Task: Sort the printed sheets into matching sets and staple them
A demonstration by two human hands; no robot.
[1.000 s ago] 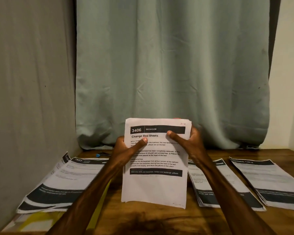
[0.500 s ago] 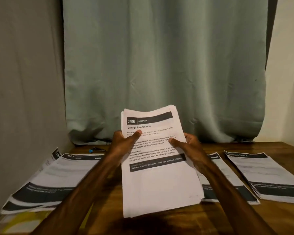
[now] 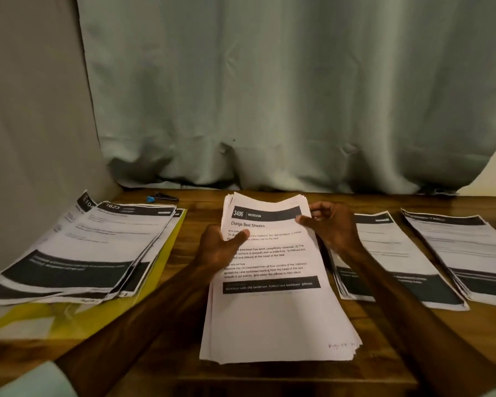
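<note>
A thick stack of printed sheets (image 3: 272, 310), topped by a page headed "3406 Bedroom, Change Bed Sheets", lies in the middle of the wooden table (image 3: 184, 365). My left hand (image 3: 221, 247) holds the stack's upper left edge, thumb on top of the page. At the upper right corner my right hand (image 3: 331, 224) pinches the top sheet's edge with thumb and fingertips. A fanned pile of sheets (image 3: 92, 247) lies at the left. Two more piles lie to the right, one near (image 3: 395, 262) and one far right (image 3: 470, 253).
The left pile rests on a yellow folder (image 3: 78, 316). A small black object with a blue end (image 3: 161, 198), perhaps the stapler, lies at the table's back left by the curtain (image 3: 269, 96). A grey wall (image 3: 26, 138) bounds the left side.
The stack went from held upright in the air to lying down on the table. My right hand moved from its side up to the top right corner.
</note>
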